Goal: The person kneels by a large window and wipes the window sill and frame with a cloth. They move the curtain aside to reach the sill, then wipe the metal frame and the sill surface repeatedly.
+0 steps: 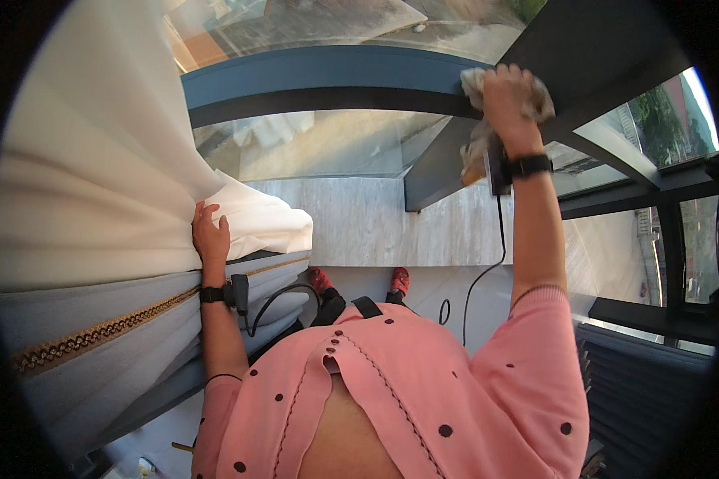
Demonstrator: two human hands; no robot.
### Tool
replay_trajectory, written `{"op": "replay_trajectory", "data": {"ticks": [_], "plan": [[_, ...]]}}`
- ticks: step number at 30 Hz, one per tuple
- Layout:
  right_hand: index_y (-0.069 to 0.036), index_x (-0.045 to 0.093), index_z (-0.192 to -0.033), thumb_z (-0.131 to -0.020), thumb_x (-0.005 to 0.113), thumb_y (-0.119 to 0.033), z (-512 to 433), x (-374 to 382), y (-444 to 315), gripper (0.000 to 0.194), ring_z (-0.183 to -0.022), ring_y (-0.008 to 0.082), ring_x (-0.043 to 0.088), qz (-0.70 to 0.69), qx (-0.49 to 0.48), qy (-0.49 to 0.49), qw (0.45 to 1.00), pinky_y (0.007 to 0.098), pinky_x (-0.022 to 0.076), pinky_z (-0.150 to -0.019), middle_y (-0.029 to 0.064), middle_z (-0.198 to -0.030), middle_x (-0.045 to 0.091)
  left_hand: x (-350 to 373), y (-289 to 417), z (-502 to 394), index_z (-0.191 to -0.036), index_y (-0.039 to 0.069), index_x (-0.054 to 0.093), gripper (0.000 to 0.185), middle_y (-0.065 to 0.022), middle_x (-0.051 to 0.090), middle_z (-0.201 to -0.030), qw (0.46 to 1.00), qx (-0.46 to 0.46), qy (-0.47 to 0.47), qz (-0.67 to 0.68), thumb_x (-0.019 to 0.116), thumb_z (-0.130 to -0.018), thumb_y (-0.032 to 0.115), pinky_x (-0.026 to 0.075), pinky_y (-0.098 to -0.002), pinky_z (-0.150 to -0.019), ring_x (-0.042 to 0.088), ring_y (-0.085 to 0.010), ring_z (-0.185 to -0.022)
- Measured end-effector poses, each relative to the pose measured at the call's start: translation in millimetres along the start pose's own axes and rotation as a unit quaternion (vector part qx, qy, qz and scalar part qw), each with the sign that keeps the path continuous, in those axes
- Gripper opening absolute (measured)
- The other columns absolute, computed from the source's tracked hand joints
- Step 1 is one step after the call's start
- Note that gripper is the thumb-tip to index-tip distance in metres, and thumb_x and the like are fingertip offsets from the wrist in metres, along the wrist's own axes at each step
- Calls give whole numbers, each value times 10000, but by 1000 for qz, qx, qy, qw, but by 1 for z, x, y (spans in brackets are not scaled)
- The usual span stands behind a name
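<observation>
In the head view my right hand [509,99] is closed on a crumpled, pale, stained cloth [539,102]. It presses the cloth to the dark window frame [335,78], where the horizontal bar meets a wide post. Part of the cloth hangs below my hand. My left hand [211,233] rests against the white sheer curtain [126,179], fingers slightly bent and apart, with nothing gripped. Below it hangs a grey-blue curtain [108,323] with a gold braided trim. Each wrist wears a black strap with a small device and a black cable.
A pale, wood-grain-patterned ledge [359,221] lies beneath the window. A dark upright post [434,167] stands on it. Red shoes [399,280] show on the tiled floor below. More dark window framing [623,194] runs along the right, above a dark ribbed object [641,383].
</observation>
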State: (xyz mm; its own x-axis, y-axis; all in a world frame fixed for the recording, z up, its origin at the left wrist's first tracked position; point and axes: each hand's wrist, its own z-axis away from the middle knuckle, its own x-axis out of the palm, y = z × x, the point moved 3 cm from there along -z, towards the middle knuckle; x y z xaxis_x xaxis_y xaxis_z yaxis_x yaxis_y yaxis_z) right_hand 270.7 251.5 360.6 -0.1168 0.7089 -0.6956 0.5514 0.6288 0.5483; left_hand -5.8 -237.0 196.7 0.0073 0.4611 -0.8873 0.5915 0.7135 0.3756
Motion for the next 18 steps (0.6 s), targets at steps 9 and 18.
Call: {"op": "replay_trajectory", "data": {"ticks": [9, 18], "plan": [[-52, 627, -1072, -731, 583, -19, 66, -85, 13, 345, -998, 346, 597, -318, 186, 0, 930, 397, 482, -861, 157, -1048, 624, -3, 7, -3, -1052, 72, 601, 280, -177, 516, -1321, 999, -22, -23, 4, 654, -778, 75, 405, -407, -990, 489, -346, -1200], [-78, 658, -962, -775, 610, -190, -44, -6, -10, 223, -951, 351, 604, -198, 214, -34, 956, 506, 473, -797, 122, -951, 659, -7, 13, -4, -1030, 73, 611, 270, -140, 504, -1278, 999, 22, -7, -42, 671, -767, 73, 415, -409, -972, 500, -339, -1161]]}}
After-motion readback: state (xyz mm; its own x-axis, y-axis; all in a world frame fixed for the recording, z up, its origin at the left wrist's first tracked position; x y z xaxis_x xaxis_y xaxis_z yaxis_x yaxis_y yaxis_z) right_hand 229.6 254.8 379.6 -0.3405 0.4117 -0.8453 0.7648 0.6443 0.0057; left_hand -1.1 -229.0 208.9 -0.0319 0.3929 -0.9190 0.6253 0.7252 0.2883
